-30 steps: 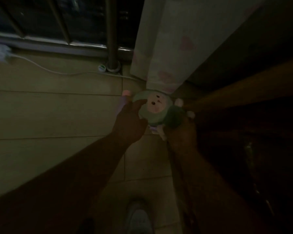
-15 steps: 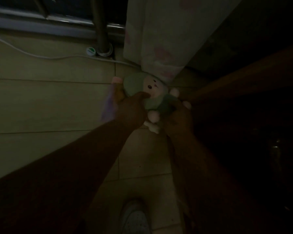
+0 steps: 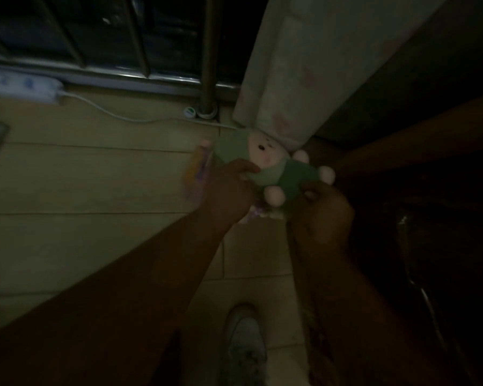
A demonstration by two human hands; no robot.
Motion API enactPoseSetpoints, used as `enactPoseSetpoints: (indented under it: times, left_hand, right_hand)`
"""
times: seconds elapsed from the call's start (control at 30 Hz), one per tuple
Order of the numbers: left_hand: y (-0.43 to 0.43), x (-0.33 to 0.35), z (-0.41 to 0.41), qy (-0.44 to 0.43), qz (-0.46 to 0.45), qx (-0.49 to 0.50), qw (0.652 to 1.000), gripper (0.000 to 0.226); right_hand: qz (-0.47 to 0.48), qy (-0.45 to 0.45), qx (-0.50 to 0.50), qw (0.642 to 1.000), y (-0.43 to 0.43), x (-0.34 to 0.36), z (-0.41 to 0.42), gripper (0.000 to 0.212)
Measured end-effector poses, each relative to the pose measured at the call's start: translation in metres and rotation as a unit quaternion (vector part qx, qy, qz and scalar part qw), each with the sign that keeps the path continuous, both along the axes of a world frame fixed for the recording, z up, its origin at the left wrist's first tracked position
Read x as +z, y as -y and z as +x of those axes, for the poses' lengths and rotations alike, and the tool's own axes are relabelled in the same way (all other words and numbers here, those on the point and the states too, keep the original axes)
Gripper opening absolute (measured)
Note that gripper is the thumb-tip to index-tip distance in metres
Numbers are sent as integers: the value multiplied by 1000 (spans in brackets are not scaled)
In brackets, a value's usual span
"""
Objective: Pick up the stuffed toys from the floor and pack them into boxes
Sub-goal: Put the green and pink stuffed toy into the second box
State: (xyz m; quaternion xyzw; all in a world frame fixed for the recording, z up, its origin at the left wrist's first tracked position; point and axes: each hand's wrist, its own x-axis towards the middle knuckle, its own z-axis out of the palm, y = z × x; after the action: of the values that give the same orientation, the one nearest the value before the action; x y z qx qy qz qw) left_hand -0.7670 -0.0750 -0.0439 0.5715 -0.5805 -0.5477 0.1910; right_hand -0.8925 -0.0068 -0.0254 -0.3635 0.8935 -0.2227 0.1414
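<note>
A green stuffed toy (image 3: 279,168) with a pale pink face and pink paws is held above the tiled floor, below the curtain's hem. My left hand (image 3: 229,188) grips its head and neck from the left. My right hand (image 3: 322,207) grips its body from below on the right. A second, purple and yellow soft toy (image 3: 197,168) hangs blurred behind my left hand, partly hidden by it. The room is very dark and no box is in view.
A pale curtain (image 3: 293,65) hangs at the back, with dark furniture (image 3: 418,87) to its right. A white power strip (image 3: 23,84) and its cable (image 3: 117,115) lie along the window rail. A metal pole (image 3: 208,57) stands by the window. My shoe (image 3: 246,341) is below.
The green toy has tilted and lifted, its body and pink paws now showing between my hands. My right hand has shifted lower under the body. The camera has tilted up a little.
</note>
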Motion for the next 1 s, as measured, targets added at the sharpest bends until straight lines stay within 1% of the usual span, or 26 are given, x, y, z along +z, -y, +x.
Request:
enactPoseSetpoints:
  times: [0.03,0.1,0.23,0.4,0.47,0.57,0.67,0.73,0.83,0.9,1.0]
  left_hand:
    - [-6,9,10,-1,-10,8,1000,23]
    - [-19,37,36,6,-32,25,999,22]
    - [-39,101,91,3,-29,42,999,28]
    - [-67,190,158,8,-72,71,995,27]
    - [-83,224,181,4,-77,82,994,30]
    - [-113,274,215,-6,-90,90,992,33]
    - [-143,319,245,-3,-89,93,992,33]
    - [-166,343,262,-4,-84,97,992,37]
    - [-200,373,282,-1,-81,108,991,42]
    - [-225,387,291,11,-84,119,989,43]
    - [-252,393,297,20,-80,130,988,44]
  right_hand:
    - [-12,21,-2,1000,-6,11,7,26]
    - [-2,24,18,1000,-15,41,30,27]
    - [-10,37,26,999,-32,99,76,27]
    - [-67,26,39,997,-62,184,146,26]
    - [-94,35,36,994,-78,216,170,26]
    - [-126,26,40,991,-108,263,199,24]
    - [-110,35,57,992,-141,305,227,24]
    - [-103,48,72,991,-165,330,241,23]
    - [-121,47,105,986,-200,358,255,19]
    - [-106,76,119,984,-223,374,262,19]
    - [-96,95,133,982,-244,378,267,20]
